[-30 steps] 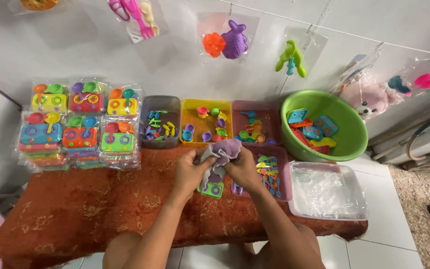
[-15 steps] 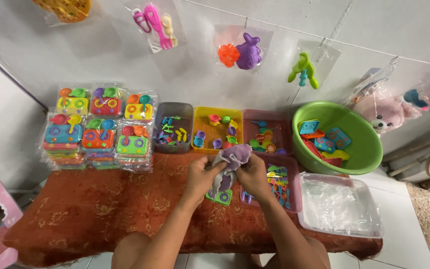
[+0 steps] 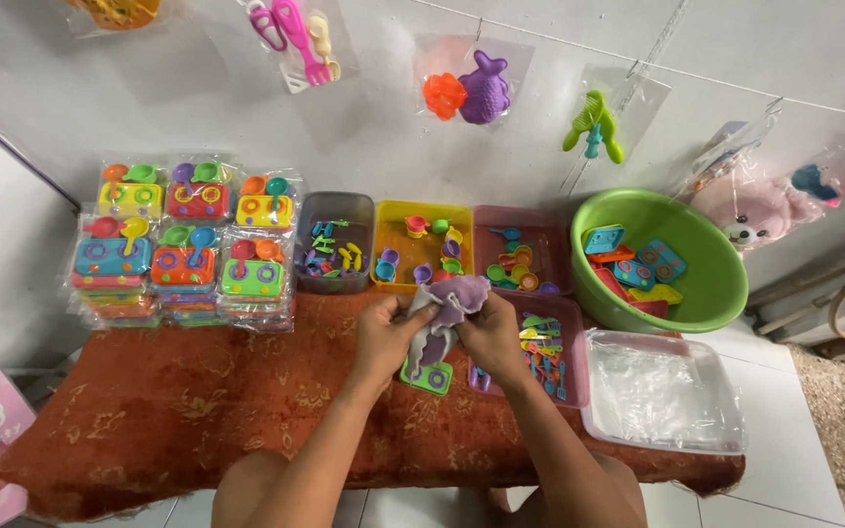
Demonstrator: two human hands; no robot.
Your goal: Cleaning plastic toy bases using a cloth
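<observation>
My left hand [image 3: 384, 338] and my right hand [image 3: 490, 335] both grip a crumpled lilac cloth [image 3: 450, 304] over the middle of an orange-red patterned table cover [image 3: 168, 391]. The cloth hangs down onto a small green toy stove [image 3: 429, 376] that lies on the cover just below my hands. To the right of my right hand sits a pink tray [image 3: 571, 332] with several small coloured toy utensils.
Stacks of bagged toy stove sets [image 3: 184, 252] stand at back left. Grey [image 3: 334, 252], yellow [image 3: 422, 249] and pink [image 3: 521, 256] trays of small toy pieces line the back. A green basin [image 3: 706, 284] holds toy stoves; a clear tub of plastic bags [image 3: 659, 391] is at right. Bagged toys hang on the wall.
My hands keep working the lilac cloth in place over the green toy stove. The view has shifted slightly; nothing else on the table has moved.
</observation>
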